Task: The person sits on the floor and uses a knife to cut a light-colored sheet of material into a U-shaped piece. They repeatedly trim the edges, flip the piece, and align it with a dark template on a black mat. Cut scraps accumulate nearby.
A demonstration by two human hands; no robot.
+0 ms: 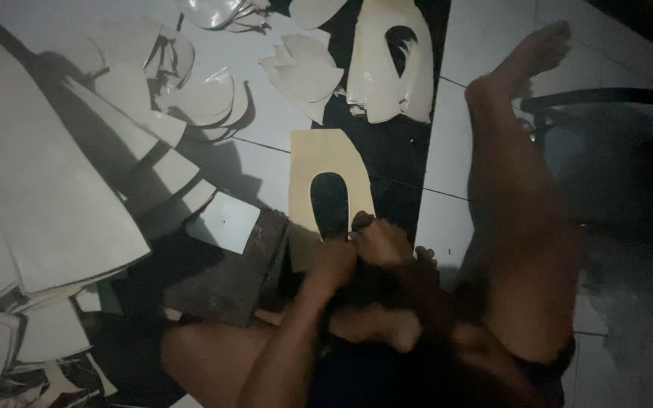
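Note:
A cream sheet piece [326,155] with an oval hole cut in it lies on the floor in front of me. My left hand [332,261] grips its near edge just below the hole. Close beside it, my right hand [382,240] is closed on the piece's right leg, one fingertip over the edge. Both hands are dim and blurred, and anything else in them is hidden. A dark board [228,283] lies under the piece's near left corner.
My bare leg [515,211] stretches out to the far right. Similar cut pieces [387,68] and smaller curved ones [304,72] lie ahead. Large pale sheets [39,174] and offcuts [183,87] cover the left. A white square scrap [224,221] rests nearby. A dark metal frame [606,98] stands at right.

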